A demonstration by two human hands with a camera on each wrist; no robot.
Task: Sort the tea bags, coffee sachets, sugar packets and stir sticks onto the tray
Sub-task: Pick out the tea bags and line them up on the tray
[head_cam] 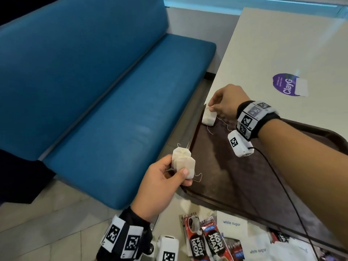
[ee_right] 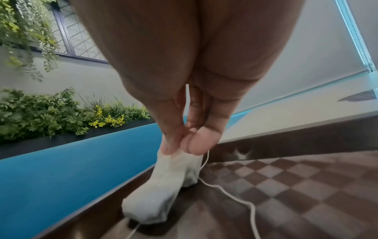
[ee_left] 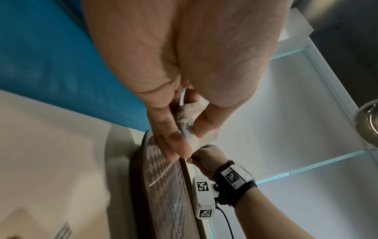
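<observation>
Two tea bags [head_cam: 208, 117] stand in the far left corner of the brown tray [head_cam: 235, 172], their tops pinched by the right hand [head_cam: 225, 101]. The left hand [head_cam: 160, 183] pinches two more tea bags [head_cam: 183, 163] beside the tray's left rim. Coffee sachets [head_cam: 205, 240] and sugar packets [head_cam: 232, 224] lie on the table [head_cam: 282, 44], partly cut off by the frame's bottom edge.

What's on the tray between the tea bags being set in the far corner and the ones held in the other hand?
Only bare tray and loose white strings, seen in the head view; nothing else lies between the corner tea bags and the held tea bags.
</observation>
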